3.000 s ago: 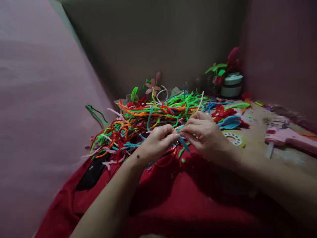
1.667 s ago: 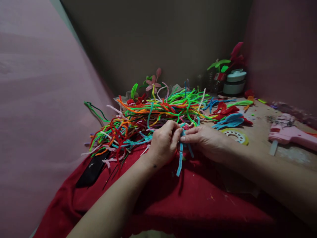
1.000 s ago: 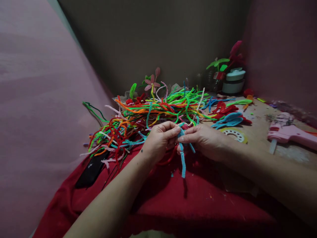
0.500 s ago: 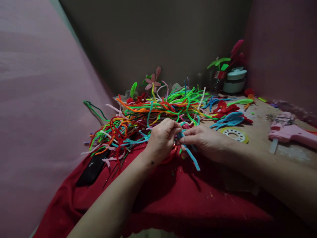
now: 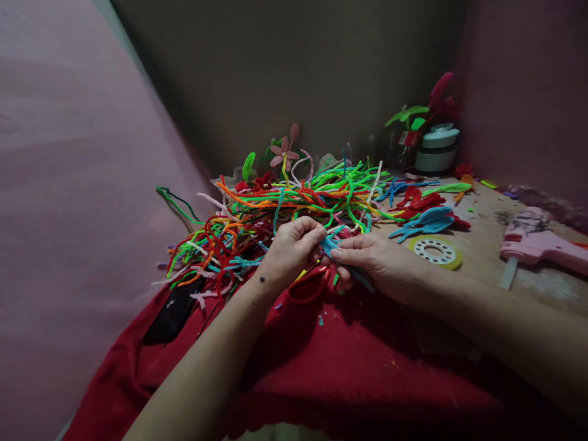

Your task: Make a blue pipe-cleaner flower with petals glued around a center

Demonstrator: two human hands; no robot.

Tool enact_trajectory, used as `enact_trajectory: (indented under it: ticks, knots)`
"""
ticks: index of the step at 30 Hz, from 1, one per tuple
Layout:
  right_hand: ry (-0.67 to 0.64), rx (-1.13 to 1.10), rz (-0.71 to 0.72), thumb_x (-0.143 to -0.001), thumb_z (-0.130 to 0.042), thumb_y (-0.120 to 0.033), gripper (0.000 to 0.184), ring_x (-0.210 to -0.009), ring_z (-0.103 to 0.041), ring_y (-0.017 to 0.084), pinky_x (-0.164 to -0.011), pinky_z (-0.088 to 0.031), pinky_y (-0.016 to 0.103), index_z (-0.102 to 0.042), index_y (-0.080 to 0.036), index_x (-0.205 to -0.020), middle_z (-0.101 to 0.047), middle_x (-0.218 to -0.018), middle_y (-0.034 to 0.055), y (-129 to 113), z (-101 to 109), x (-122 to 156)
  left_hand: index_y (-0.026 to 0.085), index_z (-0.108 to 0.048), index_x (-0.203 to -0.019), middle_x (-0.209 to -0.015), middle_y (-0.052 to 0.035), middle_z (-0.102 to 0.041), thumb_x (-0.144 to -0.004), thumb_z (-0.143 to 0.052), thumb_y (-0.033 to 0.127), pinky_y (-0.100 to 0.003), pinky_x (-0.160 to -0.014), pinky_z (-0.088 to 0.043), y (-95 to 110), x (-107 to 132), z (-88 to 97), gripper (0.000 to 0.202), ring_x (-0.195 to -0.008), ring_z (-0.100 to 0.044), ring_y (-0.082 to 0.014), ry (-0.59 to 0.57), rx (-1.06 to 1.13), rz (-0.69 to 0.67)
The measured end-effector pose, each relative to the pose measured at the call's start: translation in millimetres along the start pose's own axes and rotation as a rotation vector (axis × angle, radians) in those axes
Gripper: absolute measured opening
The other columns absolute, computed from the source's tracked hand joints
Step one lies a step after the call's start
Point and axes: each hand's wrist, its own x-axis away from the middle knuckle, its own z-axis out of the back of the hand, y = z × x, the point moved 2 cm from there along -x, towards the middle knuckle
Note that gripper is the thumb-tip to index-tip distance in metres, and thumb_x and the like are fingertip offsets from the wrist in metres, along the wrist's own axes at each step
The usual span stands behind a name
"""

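My left hand [image 5: 296, 248] and right hand [image 5: 379, 262] pinched the light-blue, fuzzy pipe-cleaner bundle [image 5: 329, 245] | it sat between them, above the red cloth [image 5: 367, 361] | I judged it light, springy, bendable, hardly slippery | best hold seemed its gathered middle, not loose ends

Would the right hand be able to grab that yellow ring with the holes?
Probably yes: the yellow ring lies close by with nothing on top, though the right hand might first need to release the blue strips.

light: dim | left pink wall [image 5: 68, 184]: palest, texture smeared | red cloth [image 5: 340, 361]: soft-edged shadow | lower right: very dark
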Motion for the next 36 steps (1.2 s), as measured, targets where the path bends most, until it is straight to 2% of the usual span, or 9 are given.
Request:
enact_trajectory:
  ticks: [3,7,11,14,17,21,26,33,36]
  knots:
    - [0.033,-0.066,0.052,-0.075,-0.060,-0.031,0.028,-0.041,-0.047,0.008,-0.045,-0.036,0.022,-0.056,-0.015,-0.053,-0.054,-0.045,-0.0003,2.3,3.7,-4.4,0.015,-0.052,-0.072,-0.048,0.0051,-0.050,-0.077,-0.058,0.030,-0.016,-0.038,-0.028,0.0,-0.1,1.6,0.017,-0.038,-0.042,-0.0045,-0.016,0.027,-0.023]
    - [0.039,-0.105,0.069,-0.072,-0.061,-0.029,0.020,-0.043,-0.049,0.009,-0.050,-0.041,0.025,-0.060,-0.015,-0.058,-0.050,-0.044,-0.0025,0.8,3.9,-4.7,0.015,-0.054,-0.072,-0.049,0.0057,-0.049,-0.075,-0.062,0.035,-0.015,-0.034,-0.021,-4.7,-1.5,2.8,0.021,-0.035,-0.036,-0.0021,-0.124,0.166,0.038]
    - [0.080,0.104,0.078,-0.075,-0.055,-0.026,0.025,-0.039,-0.040,0.007,-0.044,-0.032,0.022,-0.059,-0.015,-0.053,-0.051,-0.044,-0.0017,-7.4,0.0,0.7,0.014,-0.050,-0.062,-0.049,0.0049,-0.050,-0.068,-0.068,0.032,-0.014,-0.031,-0.021,-7.3,-2.9,3.4,0.026,-0.032,-0.034,-0.0010,-0.106,0.357,0.156]
    - [0.091,0.270,0.165,-0.076,-0.053,-0.023,0.029,-0.044,-0.043,0.008,-0.050,-0.034,0.023,-0.055,-0.017,-0.047,-0.052,-0.046,-0.0014,-13.5,-2.2,3.6,0.014,-0.047,-0.058,-0.043,0.0071,-0.045,-0.067,-0.068,0.029,-0.014,-0.027,-0.017,-6.4,-2.1,1.3,0.027,-0.027,-0.026,-0.0002,-0.168,0.463,0.260]
    - [0.094,0.314,0.210,-0.077,-0.053,-0.024,0.031,-0.049,-0.046,0.009,-0.054,-0.036,0.023,-0.054,-0.017,-0.047,-0.054,-0.050,-0.0007,-14.9,-2.4,4.8,0.014,-0.047,-0.058,-0.043,0.0068,-0.046,-0.068,-0.067,0.029,-0.014,-0.027,-0.019,-4.8,-1.4,3.1,0.027,-0.027,-0.028,-0.0006,-0.151,0.427,0.224]
    - [0.050,0.175,0.136,-0.079,-0.054,-0.030,0.030,-0.048,-0.047,0.008,-0.052,-0.038,0.022,-0.059,-0.016,-0.052,-0.057,-0.053,0.0003,-12.3,-3.1,5.7,0.014,-0.049,-0.058,-0.045,0.0049,-0.052,-0.070,-0.066,0.031,-0.014,-0.029,-0.022,-3.2,-0.3,6.4,0.027,-0.030,-0.035,-0.0016,-0.093,0.272,0.088]
    - [0.016,-0.058,0.026,-0.078,-0.056,-0.041,0.034,-0.045,-0.052,0.011,-0.046,-0.042,0.023,-0.062,-0.014,-0.059,-0.063,-0.055,0.0045,-8.7,-1.6,4.9,0.014,-0.053,-0.059,-0.042,0.0065,-0.046,-0.068,-0.068,0.032,-0.015,-0.032,-0.019,0.6,2.5,-0.6,0.026,-0.032,-0.034,-0.0018,-0.079,0.189,0.069]
    - [0.082,-0.151,-0.029,-0.067,-0.069,-0.028,0.015,-0.050,-0.059,0.013,-0.053,-0.047,0.025,-0.067,-0.013,-0.065,-0.068,-0.060,0.0056,-0.1,1.6,-1.1,0.012,-0.058,-0.061,-0.049,0.0054,-0.047,-0.067,-0.068,0.034,-0.015,-0.038,-0.024,1.8,4.6,-9.3,0.025,-0.040,-0.037,-0.0019,-0.015,0.062,0.004]
    - [0.136,-0.249,0.074,-0.065,-0.072,-0.026,0.013,-0.054,-0.061,0.014,-0.059,-0.049,0.027,-0.067,-0.015,-0.066,-0.068,-0.062,0.0042,-1.8,4.3,-4.4,0.013,-0.059,-0.070,-0.052,0.0042,-0.052,-0.071,-0.064,0.040,-0.015,-0.036,-0.025,-2.4,3.0,-9.2,0.028,-0.038,-0.039,-0.0024,-0.017,0.126,0.020]
